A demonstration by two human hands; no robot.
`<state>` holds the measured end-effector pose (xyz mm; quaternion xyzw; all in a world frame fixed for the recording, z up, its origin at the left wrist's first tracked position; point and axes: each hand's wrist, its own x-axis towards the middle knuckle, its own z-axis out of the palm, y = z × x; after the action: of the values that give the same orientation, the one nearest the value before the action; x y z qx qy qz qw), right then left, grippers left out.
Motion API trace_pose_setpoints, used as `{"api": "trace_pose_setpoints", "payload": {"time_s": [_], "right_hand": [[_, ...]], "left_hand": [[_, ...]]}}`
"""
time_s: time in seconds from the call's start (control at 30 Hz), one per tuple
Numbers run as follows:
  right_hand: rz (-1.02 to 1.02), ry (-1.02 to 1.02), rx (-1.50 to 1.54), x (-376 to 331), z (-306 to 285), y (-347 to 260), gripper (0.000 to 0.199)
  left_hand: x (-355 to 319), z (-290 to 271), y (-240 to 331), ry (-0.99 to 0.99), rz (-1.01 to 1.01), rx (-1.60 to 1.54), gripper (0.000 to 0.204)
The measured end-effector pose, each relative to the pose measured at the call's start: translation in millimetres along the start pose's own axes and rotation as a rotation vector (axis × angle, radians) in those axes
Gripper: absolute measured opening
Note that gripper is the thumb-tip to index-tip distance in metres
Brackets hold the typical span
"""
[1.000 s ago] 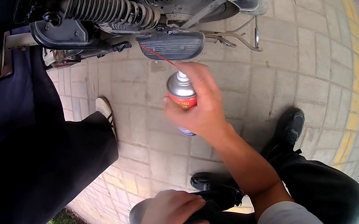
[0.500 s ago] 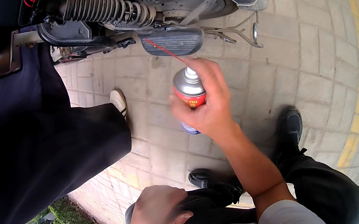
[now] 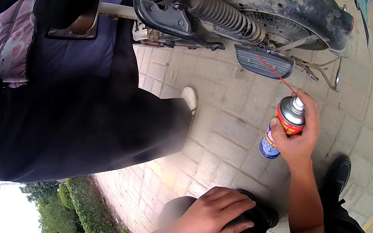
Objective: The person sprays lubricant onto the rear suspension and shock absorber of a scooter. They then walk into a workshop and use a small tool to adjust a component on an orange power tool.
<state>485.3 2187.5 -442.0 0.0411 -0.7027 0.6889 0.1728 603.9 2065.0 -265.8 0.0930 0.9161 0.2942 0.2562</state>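
Being held in the right hand [image 3: 303, 138] is a spray can [image 3: 293, 127], its silver top and red band shown above the thumb, its blue base left uncovered below the grip. Thumb and fingers are closed round the can, and the index finger is laid by the white nozzle [image 3: 298, 104]; whether that is pressed down cannot be told. A thin red straw [image 3: 277, 74] is pointed up and left of the grip, its tip seen over the ridged footrest [image 3: 263, 65] of a scooter [image 3: 162, 15], though whether they are touching cannot be told. Farther beyond the grip, a coiled spring [image 3: 224, 16] and a dirty mudguard [image 3: 285, 6] are lined up, and a bent metal stand [image 3: 337, 76] is set near the footrest. Down and left of the grip, the left hand [image 3: 215, 216] is rested over the leg, its fingers slackly bent. Well left of the grip, another person's dark trouser leg [image 3: 119, 129] is stretched across, a pale shoe [image 3: 189, 98] planted on the paving [image 3: 225, 123].
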Motion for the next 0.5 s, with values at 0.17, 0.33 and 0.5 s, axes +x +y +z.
{"api": "trace_pose_setpoints", "payload": {"time_s": [0.17,0.33,0.5], "right_hand": [[0.082,-0.060,0.065,-15,12,-2,0.063],[0.032,-0.120,0.055,-14,21,-10,0.064],[0.028,-0.135,0.074,-16,32,-17,0.064]], "left_hand": [[-12,-2,-1,0.087,0.050,-0.047,0.037],[-19,-4,-5,0.143,0.070,-0.072,0.036],[-30,-2,-5,0.189,0.084,-0.062,0.036]]}}
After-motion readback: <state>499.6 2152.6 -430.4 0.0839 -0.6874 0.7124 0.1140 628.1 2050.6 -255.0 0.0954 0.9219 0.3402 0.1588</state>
